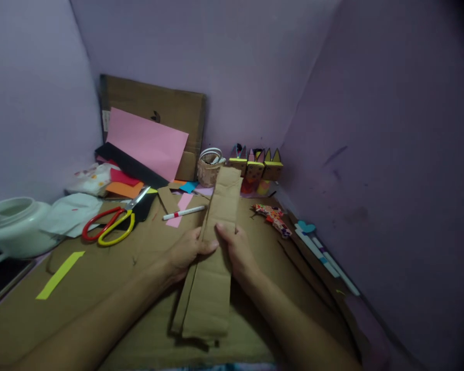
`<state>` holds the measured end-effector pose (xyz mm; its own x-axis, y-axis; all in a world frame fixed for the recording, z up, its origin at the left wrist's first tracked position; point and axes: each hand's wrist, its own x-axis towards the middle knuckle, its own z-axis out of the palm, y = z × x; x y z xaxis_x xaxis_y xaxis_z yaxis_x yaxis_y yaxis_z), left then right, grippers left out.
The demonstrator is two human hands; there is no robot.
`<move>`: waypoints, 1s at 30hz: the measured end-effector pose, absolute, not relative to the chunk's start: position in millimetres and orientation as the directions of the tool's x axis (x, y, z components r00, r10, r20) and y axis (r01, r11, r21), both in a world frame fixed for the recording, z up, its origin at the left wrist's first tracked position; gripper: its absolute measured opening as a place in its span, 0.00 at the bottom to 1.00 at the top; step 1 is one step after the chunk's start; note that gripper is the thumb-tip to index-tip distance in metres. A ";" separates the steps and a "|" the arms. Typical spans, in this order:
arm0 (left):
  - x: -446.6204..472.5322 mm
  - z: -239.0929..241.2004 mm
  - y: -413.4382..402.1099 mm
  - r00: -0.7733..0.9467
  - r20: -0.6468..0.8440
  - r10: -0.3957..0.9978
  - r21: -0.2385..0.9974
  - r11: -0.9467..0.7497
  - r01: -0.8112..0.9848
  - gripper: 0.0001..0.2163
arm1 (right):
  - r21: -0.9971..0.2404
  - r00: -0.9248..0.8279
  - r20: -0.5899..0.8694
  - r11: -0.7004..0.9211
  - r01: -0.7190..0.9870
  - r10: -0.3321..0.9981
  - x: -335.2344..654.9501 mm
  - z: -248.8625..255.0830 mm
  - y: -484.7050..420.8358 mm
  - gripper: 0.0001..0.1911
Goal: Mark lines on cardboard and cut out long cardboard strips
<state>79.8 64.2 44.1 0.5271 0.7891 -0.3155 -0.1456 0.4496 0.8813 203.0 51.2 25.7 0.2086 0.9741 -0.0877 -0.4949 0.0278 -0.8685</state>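
Long strips of brown cardboard (212,288), stacked face to face, lie between my two hands over the middle of the table. My left hand (187,252) grips the stack's left edge, thumb flat on the top strip and fingers hidden beneath. On the opposite edge my right hand (237,250) holds it the same way, thumb on top. The near ends of the strips are slightly fanned apart. Left of the stack rests a white marker (183,213) with a red band, lying across a pink paper strip (174,222).
Red-and-yellow-handled scissors (114,221) and a yellow paper strip (61,275) lie to the left, near a white teapot-like vessel (19,226). Pink paper (147,144) leans on a cardboard box (154,93) at the back. Small cat-eared boxes (255,167) stand behind; markers (325,252) line the right wall.
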 end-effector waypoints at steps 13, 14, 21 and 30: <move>88.4 38.7 42.2 0.597 -0.434 0.675 0.768 0.624 -0.147 0.30 | -0.894 0.423 -0.078 0.124 -0.431 0.903 220.5 25.3 65.5 0.20; 88.0 39.0 40.7 0.598 -0.448 0.665 0.763 0.633 -0.133 0.30 | -0.892 0.420 -0.081 0.122 -0.435 0.904 221.1 25.7 65.6 0.20; 90.1 36.3 29.9 0.566 -0.437 0.699 0.799 0.590 -0.111 0.31 | -0.877 0.365 -0.077 0.111 -0.468 0.928 224.5 27.7 64.3 0.22; 93.2 41.9 24.3 0.548 -0.421 0.723 0.820 0.561 -0.110 0.26 | -0.870 0.353 -0.059 0.125 -0.477 0.934 227.3 24.7 66.3 0.24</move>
<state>93.2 24.3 41.9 0.5477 0.7229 -0.4213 -0.1101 0.5614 0.8202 227.3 66.3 24.7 0.3525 0.9339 -0.0589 -0.4768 0.1251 -0.8701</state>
